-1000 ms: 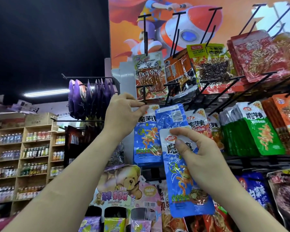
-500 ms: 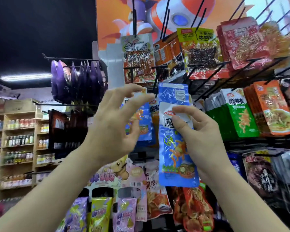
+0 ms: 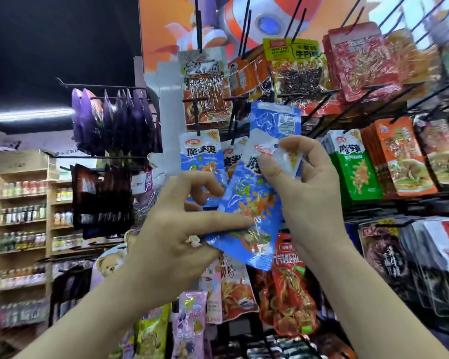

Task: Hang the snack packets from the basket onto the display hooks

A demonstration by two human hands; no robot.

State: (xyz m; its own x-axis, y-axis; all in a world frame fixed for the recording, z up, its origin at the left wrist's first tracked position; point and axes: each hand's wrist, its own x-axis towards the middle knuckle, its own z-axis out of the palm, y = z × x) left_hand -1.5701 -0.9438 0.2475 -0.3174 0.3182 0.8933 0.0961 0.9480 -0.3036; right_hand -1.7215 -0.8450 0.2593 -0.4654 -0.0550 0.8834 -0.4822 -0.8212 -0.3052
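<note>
Two blue snack packets are held up in front of the display. My right hand (image 3: pixel 309 193) pinches the front blue packet (image 3: pixel 249 216) by its top edge, and a second blue packet (image 3: pixel 275 120) shows behind it, back side out. My left hand (image 3: pixel 179 229) pinches the front packet's lower left side between thumb and forefinger. A matching blue packet (image 3: pixel 200 156) hangs on a black display hook (image 3: pixel 197 110) just behind my left fingers. The basket is out of view.
Black hooks (image 3: pixel 347 107) jut toward me across the rack, loaded with orange, red and green packets (image 3: pixel 355 172). Purple bags (image 3: pixel 109 120) hang at the left. Wooden shelves of bottles (image 3: pixel 21 216) stand far left. More packets (image 3: pixel 290 288) hang below my hands.
My left hand left the hook, came down and took hold of the front packet's lower side. The packet tilted, and both hands sit lower in the view.
</note>
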